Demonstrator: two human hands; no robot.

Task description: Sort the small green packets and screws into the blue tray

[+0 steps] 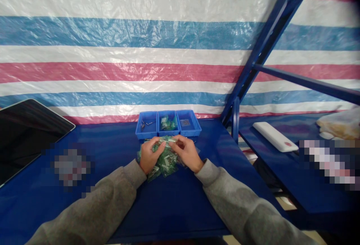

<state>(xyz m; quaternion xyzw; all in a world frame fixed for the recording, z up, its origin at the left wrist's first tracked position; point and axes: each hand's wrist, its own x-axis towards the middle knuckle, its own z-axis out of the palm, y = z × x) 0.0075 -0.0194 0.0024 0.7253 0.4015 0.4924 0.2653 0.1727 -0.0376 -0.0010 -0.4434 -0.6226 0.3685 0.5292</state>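
A heap of small green plastic packets lies on the blue table in front of me. My left hand and my right hand rest on the heap, and both pinch one green packet at its top between their fingertips. Behind the heap stand three small blue bins side by side: the left bin holds a few small metal parts, the middle bin holds green packets, and the right bin looks nearly bare.
A dark tablet screen lies at the left edge of the table. A blue metal frame post rises at the table's right. Beyond it, a second blue surface carries a white flat device. A striped tarp hangs behind.
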